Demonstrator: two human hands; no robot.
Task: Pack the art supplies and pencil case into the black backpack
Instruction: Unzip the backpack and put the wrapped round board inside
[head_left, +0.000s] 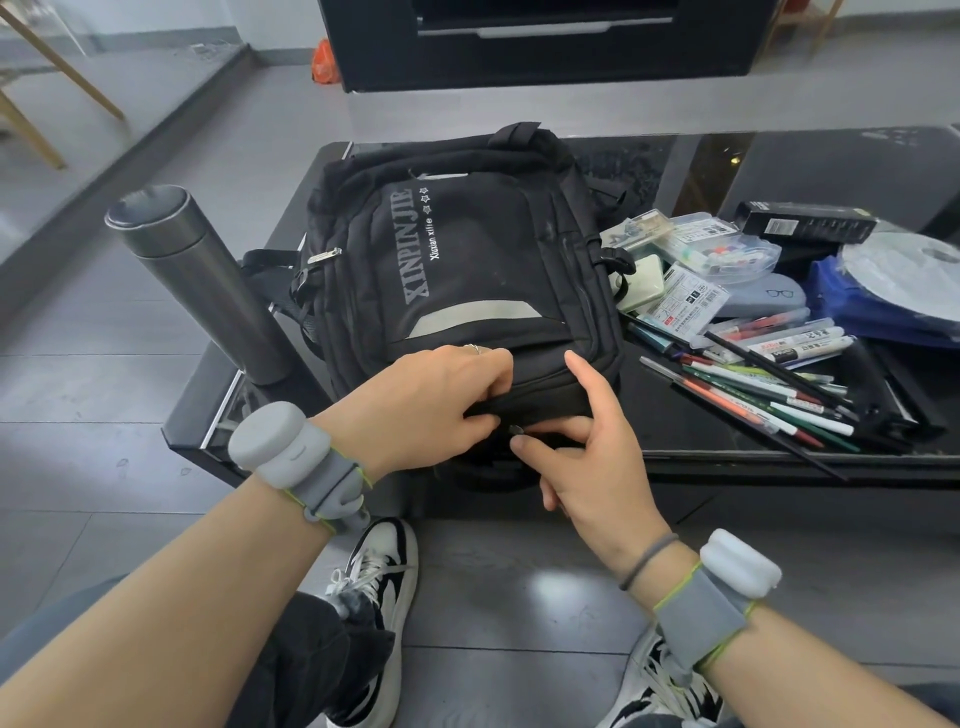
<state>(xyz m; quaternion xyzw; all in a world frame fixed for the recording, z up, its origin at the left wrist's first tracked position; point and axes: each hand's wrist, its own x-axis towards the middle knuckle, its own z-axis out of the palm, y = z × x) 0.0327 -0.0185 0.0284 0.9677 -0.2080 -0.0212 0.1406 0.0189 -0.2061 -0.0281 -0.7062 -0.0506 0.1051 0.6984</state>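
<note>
The black backpack (462, 270) lay flat on the dark glass table (675, 426), its near edge overhanging toward the person. The left hand (421, 410) gripped the fabric at that edge while the right hand (587, 447) pinched a small zipper pull (517, 429), apparently the opening step. Loose pens (769, 395) and a blue pencil case (763, 300) waited alongside; next, the zip likely needed drawing open.

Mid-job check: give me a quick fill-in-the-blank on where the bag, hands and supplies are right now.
1. The black backpack lies flat on the dark ___.
2. Both hands work at the backpack edge nearest the person; the right hand pinches a small ___ there.
3. The loose pens lie to the ___ of the backpack.
4. The steel flask stands to its ___.

Missing words: table; zipper pull; right; left
</note>
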